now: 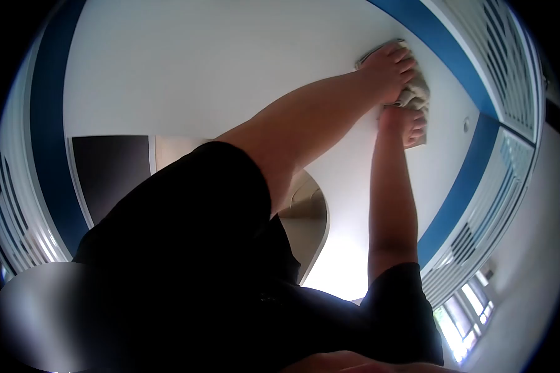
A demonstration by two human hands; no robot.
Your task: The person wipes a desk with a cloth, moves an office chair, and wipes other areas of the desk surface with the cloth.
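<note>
Both arms, in short black sleeves, reach up and to the right across a broad white surface. My left hand presses on a crumpled grey-beige cloth, its fingers bent over the upper part. Just below it in the view, my right hand grips the cloth's lower part with curled fingers. The two hands are close together. Much of the cloth is hidden beneath them.
A blue band borders the white surface, with slatted white panels beyond it. A dark rectangular panel is at left, and a curved opening shows behind the arms. A bright window is at lower right.
</note>
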